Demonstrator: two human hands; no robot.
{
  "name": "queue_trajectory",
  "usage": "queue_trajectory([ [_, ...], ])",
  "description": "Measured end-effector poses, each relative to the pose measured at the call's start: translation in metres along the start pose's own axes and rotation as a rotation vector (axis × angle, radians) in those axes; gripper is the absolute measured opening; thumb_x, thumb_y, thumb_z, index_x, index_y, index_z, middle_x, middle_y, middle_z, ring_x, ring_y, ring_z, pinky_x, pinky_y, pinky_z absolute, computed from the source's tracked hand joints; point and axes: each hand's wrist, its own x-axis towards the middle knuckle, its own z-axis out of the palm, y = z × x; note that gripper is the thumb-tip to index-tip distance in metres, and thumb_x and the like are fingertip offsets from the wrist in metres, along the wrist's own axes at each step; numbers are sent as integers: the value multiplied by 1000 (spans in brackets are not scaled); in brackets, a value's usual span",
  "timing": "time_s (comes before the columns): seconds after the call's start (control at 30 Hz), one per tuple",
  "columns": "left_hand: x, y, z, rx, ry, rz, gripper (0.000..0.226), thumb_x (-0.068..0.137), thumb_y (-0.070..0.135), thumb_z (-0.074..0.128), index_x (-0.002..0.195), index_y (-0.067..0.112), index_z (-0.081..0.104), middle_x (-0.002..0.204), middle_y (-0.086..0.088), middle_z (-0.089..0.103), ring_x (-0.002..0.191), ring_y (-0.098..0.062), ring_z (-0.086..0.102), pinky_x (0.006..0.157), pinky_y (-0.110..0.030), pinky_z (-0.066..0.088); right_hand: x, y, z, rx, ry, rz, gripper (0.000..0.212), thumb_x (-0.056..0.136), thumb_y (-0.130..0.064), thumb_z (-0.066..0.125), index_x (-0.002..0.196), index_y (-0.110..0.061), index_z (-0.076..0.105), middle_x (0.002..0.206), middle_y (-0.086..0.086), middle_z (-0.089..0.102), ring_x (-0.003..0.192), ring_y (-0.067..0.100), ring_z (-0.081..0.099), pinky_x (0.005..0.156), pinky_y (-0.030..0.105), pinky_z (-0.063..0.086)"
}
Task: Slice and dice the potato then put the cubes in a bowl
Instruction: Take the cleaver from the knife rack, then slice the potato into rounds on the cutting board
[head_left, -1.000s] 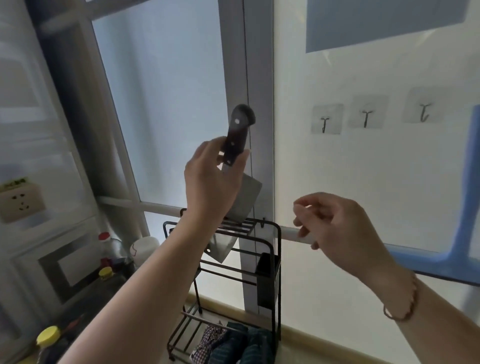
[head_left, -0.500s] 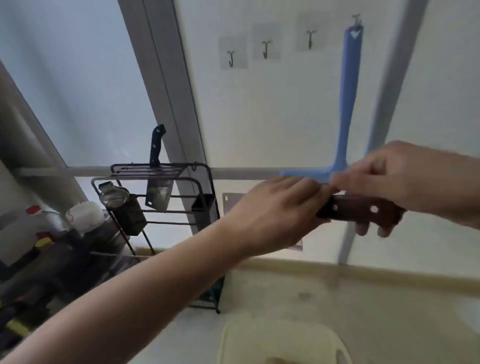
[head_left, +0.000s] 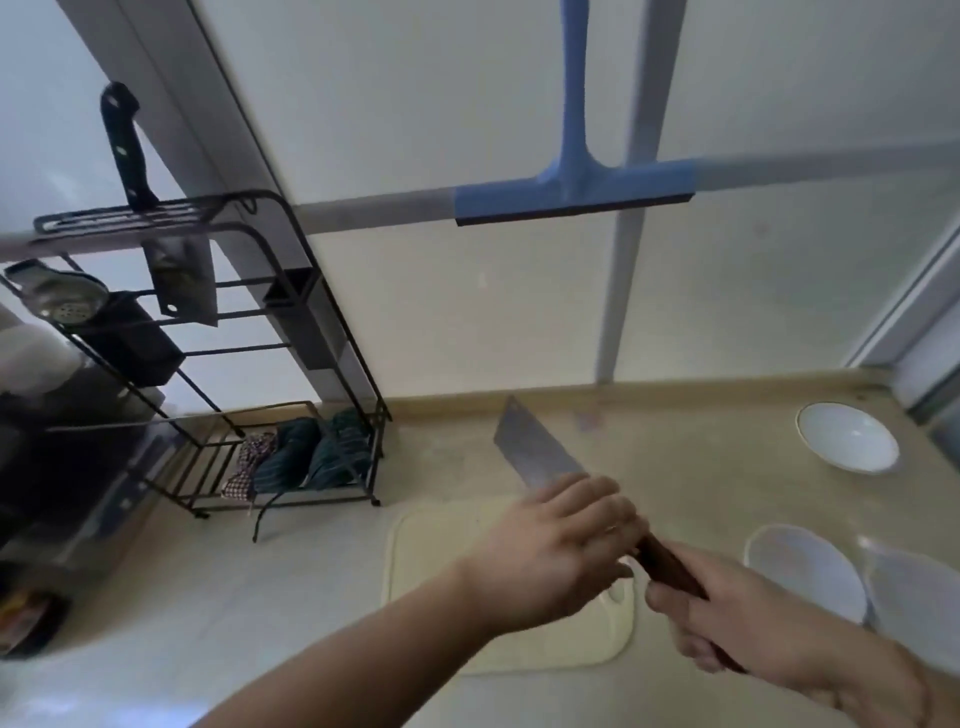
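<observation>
Steel cleaver (head_left: 537, 451) is held above the cutting board (head_left: 431, 551): right hand (head_left: 748, 613) wrapped round its handle, left hand (head_left: 556, 551) over the blade's heel, that grip unclear, likely a handover. No potato is seen; a bowl (head_left: 848, 438) waits on the desk (head_left: 291, 587).

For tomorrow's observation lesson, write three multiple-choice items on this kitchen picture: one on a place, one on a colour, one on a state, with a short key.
1. Where does the second knife with the black handle sit?
A. in the wire rack
B. in a bowl
C. on the cutting board

2. What colour is the squeegee on the wall?
A. red
B. blue
C. green

3. How is the cleaver held?
A. it lies flat on the counter
B. it hangs from a hook
C. the right hand grips its handle

Key: 1 A, its handle stands up out of the rack; 2 B, handle and head are blue; 3 C, fingers curl round the brown handle, with the left hand at the blade's base.
</observation>
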Motion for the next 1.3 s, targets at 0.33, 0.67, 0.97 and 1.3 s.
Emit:
queue_trajectory([
  [0.33, -146, -15, 65, -108, -551, -689, 82, 95, 60, 55, 160, 24, 21, 164, 3, 28, 149, -23, 25, 122, -33, 20, 31, 114, 84, -13, 374, 95, 16, 91, -21, 58, 98, -35, 62, 50, -9, 52, 41, 8, 42, 44, 20, 33],
  [0.67, -178, -20, 110, -164, -76, -732, 64, 84, 39, 70, 138, 10, 54, 124, -11, 60, 111, -27, 54, 100, -31, 42, 42, 114, 110, 168, 385, 179, 33, 88, -50, 50, 79, -19, 57, 58, 3, 46, 46, 19, 41, 46, 30, 35],
  [0.97, -162, -21, 126, -160, -91, -656, 57, 87, 37, 73, 134, 9, 58, 121, -11, 61, 103, -31, 58, 93, -37, 50, 56, 117, 109, 127, 473, 237, 42, 92, -52, 39, 67, -18, 44, 48, -4, 38, 41, 9, 33, 47, 25, 28],
  [1.3, -145, -27, 111, -59, -263, -450, 55, 87, 41, 66, 134, 19, 48, 135, -5, 48, 113, -34, 53, 90, -42, 49, 63, 116, 117, 86, 581, 209, 38, 89, -54, 42, 68, -24, 50, 44, -1, 43, 43, 11, 38, 52, 28, 32],
])
